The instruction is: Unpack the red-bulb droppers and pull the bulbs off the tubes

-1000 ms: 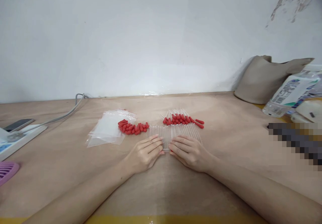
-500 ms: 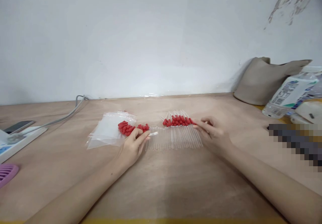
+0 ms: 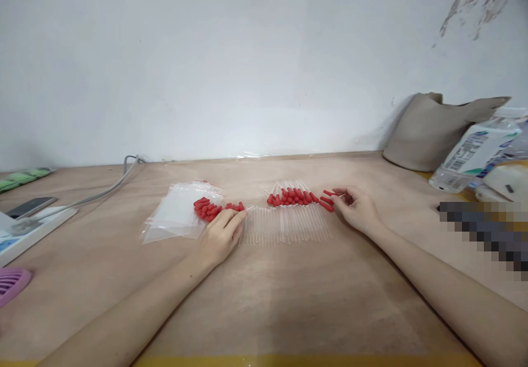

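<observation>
My right hand (image 3: 358, 211) has thumb and fingers pinched on a red-tipped stick (image 3: 332, 193), right of a fan of similar sticks. Another red-tipped stick lies just below it. The fan's red tips (image 3: 292, 196) point toward me, and its pale shafts point toward the wall. Below them, slim clear tubes (image 3: 284, 225) lie side by side in a row. My left hand (image 3: 220, 236) is closed at the left end of this row, its fingertips together; what they hold is hidden. A loose pile of red pieces (image 3: 206, 209) lies just beyond it.
Clear zip bags (image 3: 173, 215) lie under the red pile. On the left are a power strip (image 3: 45, 226) with a cable, a phone (image 3: 32, 207) and a pink slotted object (image 3: 13, 285). A grey-brown bag (image 3: 421, 133) and a labelled plastic bottle (image 3: 466, 149) stand at right.
My right hand has drawn back slightly right, with red-tipped sticks now apart from the fan. The clear tube seen in my left fingers before no longer shows there.
</observation>
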### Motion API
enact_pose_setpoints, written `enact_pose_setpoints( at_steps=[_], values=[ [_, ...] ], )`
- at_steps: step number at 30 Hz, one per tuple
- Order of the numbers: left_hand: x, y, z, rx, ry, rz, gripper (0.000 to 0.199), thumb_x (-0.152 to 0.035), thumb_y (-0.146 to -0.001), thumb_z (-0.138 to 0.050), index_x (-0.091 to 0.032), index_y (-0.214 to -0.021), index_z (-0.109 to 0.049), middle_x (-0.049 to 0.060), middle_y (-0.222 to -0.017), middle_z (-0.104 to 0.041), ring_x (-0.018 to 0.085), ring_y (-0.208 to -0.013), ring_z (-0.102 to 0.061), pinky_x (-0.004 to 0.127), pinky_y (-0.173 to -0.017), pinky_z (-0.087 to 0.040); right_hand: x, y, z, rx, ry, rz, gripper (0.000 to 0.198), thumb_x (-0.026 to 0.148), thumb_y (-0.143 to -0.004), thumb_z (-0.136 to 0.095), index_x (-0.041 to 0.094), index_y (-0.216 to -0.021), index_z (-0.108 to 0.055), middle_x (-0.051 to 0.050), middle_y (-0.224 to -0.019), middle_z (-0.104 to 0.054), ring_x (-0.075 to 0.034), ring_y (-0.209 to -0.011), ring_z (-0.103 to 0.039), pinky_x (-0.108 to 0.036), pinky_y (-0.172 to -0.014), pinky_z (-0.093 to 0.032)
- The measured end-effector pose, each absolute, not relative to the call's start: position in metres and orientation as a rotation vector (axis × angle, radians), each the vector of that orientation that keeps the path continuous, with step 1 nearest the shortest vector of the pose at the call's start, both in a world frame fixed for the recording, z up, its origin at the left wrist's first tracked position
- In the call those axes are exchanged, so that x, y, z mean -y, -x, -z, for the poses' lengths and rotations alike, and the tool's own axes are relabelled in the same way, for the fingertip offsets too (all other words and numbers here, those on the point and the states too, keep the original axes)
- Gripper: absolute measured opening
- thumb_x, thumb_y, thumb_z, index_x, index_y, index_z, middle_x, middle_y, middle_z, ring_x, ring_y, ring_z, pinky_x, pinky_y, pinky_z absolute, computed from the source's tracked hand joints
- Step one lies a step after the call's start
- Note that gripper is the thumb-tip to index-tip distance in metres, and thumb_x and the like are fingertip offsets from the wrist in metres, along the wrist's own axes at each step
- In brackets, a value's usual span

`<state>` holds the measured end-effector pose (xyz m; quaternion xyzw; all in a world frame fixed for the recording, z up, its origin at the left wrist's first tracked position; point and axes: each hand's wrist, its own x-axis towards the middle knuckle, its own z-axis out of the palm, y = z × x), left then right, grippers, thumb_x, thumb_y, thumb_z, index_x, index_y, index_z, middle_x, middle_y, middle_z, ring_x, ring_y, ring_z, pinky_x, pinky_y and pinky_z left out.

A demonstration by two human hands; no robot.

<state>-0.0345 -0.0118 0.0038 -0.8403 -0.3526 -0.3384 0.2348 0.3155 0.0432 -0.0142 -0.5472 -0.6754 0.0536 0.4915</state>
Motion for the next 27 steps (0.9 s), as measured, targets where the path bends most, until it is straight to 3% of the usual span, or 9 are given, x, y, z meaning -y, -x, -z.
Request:
enact_pose_setpoints(
  at_steps=[8, 17, 27],
  values=[
    [0.013, 0.035, 0.000, 0.942, 2.388, 0.870, 0.034, -0.008, -0.081, -0.042, -0.016, -0.113, -0.052, 0.006, -0.087, -0.060, 0.016, -0.079, -0.058, 0.028, -0.073, -0.051, -0.041, -0.314, 0.013, 1.797, 1.351, -0.015, 0.018, 0.035, -0.075, -0.055, 0.021, -0.080, -0.065, -0.004, -0.079, -0.066, -0.020, -0.076, -0.056, -0.033, -0.064, -0.045],
    [0.028, 0.021, -0.014, 1.018, 2.604, 1.008, 0.030, -0.026, -0.081, -0.054, -0.015, -0.109, -0.057, 0.008, -0.091, -0.063, 0.015, -0.074, -0.060, 0.027, -0.067, -0.053, -0.041, -0.313, 0.013, 1.877, 1.290, 0.039, 0.022, 0.036, -0.079, -0.051, 0.021, -0.080, -0.066, -0.005, -0.078, -0.064, -0.021, -0.079, -0.056, -0.035, -0.071, -0.044],
    [0.031, 0.026, -0.018, 1.046, 2.643, 0.993, 0.030, -0.028, -0.077, -0.060, -0.016, -0.104, -0.060, 0.010, -0.096, -0.060, 0.021, -0.089, -0.055, 0.038, -0.079, -0.048, -0.032, -0.306, 0.009, 1.778, 1.213, 0.158, 0.018, 0.032, -0.079, -0.053, 0.019, -0.080, -0.065, -0.007, -0.082, -0.057, -0.020, -0.078, -0.054, -0.036, -0.073, -0.045]
  ],
)
